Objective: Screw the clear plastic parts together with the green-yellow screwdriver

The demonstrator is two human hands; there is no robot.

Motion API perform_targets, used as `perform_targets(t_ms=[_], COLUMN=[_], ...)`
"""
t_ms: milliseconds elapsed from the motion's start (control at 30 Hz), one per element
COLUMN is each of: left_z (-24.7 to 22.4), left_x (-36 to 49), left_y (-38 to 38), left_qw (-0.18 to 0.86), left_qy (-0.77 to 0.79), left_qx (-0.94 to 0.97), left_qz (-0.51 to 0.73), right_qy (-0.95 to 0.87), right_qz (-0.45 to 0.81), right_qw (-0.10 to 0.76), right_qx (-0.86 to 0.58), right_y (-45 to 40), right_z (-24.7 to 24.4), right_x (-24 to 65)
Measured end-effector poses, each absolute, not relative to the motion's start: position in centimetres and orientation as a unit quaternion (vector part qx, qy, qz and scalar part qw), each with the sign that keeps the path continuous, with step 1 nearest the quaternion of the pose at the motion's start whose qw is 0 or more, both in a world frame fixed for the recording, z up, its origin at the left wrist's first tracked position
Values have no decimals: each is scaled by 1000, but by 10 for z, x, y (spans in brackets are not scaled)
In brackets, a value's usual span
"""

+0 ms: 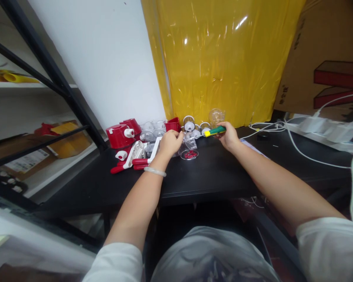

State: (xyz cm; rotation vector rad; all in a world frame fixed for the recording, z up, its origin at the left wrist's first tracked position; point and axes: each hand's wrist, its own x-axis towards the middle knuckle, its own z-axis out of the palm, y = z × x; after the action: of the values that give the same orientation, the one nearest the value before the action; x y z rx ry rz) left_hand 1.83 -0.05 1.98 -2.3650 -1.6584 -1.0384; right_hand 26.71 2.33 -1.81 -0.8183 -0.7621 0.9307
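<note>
A screwdriver (214, 131) with a green and yellow handle is gripped in my right hand (228, 137), its thin shaft pointing left. My left hand (171, 141), with a pale bangle on the wrist, has its fingers pinched together near the shaft's tip. What those fingers hold is too small to tell. Just below the shaft stands a clear plastic cup (189, 153) with small red pieces in it. White handles with red grips (141, 162) lie beside my left wrist. Behind my hands are several metal-rimmed drums (189, 123) and a clear round part (217, 116).
Red plastic housings (117, 137) and clear parts (148, 133) crowd the left back of the black table (211, 176). White cables (306, 156) and a power strip (326, 131) lie at the right. A yellow-wrapped panel (223, 58) stands behind; a black-framed shelf (55, 90) is at left.
</note>
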Motion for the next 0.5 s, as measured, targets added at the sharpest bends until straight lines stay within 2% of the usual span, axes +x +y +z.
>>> perform_targets(t_ms=[200, 500], left_z=[21, 20], left_x=[19, 18], left_y=[-1, 0], left_qw=[38, 41], left_qy=[-543, -537], left_qx=[-769, -773], left_qz=[-335, -336], right_qy=[-391, -352], right_qz=[377, 433], right_qw=[718, 740], right_qx=[-435, -376], right_y=[24, 17], right_z=[-20, -12], right_x=[271, 262])
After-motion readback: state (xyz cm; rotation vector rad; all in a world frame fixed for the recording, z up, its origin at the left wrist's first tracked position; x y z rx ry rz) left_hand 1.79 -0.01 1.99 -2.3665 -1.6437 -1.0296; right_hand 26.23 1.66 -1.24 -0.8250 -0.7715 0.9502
